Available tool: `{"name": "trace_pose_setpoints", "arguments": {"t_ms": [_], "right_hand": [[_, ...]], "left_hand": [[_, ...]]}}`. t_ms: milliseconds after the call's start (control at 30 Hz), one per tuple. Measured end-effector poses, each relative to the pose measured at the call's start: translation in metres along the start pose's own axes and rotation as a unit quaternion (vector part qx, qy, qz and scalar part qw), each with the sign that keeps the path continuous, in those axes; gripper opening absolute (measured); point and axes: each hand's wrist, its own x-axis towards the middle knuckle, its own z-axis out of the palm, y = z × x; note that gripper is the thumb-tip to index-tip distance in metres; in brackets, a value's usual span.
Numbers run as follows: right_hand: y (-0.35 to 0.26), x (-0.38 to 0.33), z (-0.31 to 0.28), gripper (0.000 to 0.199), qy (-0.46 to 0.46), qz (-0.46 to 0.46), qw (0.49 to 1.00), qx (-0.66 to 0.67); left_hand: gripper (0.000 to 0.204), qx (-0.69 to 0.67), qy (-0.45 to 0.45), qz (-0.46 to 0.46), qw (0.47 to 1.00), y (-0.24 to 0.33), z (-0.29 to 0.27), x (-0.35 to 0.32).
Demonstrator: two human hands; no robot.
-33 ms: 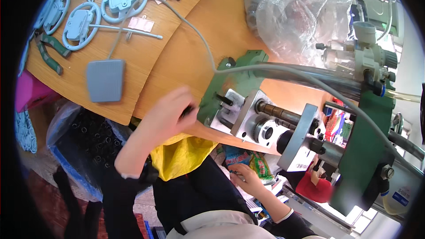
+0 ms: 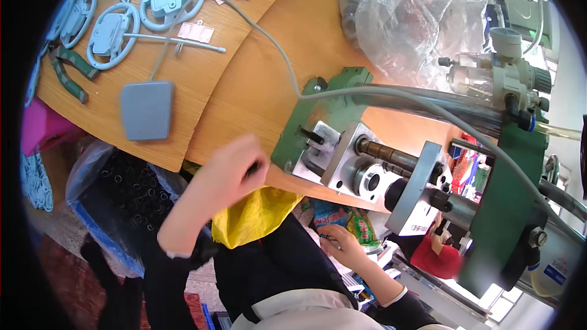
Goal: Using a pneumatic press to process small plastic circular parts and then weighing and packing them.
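"Starting left of my left hand [image 2: 229, 174], what's done?"

"Many black rings [image 2: 147, 190] lie in the lined bin [image 2: 87, 211]; whether done or left to do, I can't tell. That blurred hand is half-curled, perhaps round something dark."

"Rightward?"

"Yellow bag [image 2: 252, 219] just below it, contents hidden. My right hand [image 2: 343, 249] is loosely curled, hold unclear; above it, the press [image 2: 416, 189] stands parted."

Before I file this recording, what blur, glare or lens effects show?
Head view: the left grip looks softly blurred; head view: bright glints mark the clear plastic bag; head view: daylight washes out the window at lower right; head view: the fisheye image ends in dark, rounded corners.
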Motion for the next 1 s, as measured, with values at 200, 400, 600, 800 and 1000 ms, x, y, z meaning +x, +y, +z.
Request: {"name": "trace_pose_setpoints", "arguments": {"t_ms": [200,400,600,800,1000], "right_hand": [[-0.017,0.020,0.017,0.022,-0.007,-0.018,1.000,0.020],[-0.049,0.032,0.033,0.024,-0.040,-0.126,0.991,0.021],[-0.024,0.019,0.013,0.026,-0.034,-0.119,0.991,-0.052],[-0.001,0.007,-0.002,0.025,-0.005,-0.069,0.996,-0.059],[0.001,-0.009,0.007,0.027,-0.019,-0.012,1.000,0.019]], "left_hand": [[0.007,0.148,-0.195,-0.121,0.962,-0.034,0.055,-0.114],[0.029,0.499,-0.209,-0.115,0.833,-0.068,0.122,-0.128],[0.014,0.232,-0.286,-0.118,0.922,-0.014,0.075,-0.057],[0.013,0.237,0.214,0.144,0.937,-0.039,0.044,0.064],[0.010,0.239,0.093,0.222,0.941,-0.066,0.051,0.153]]}}
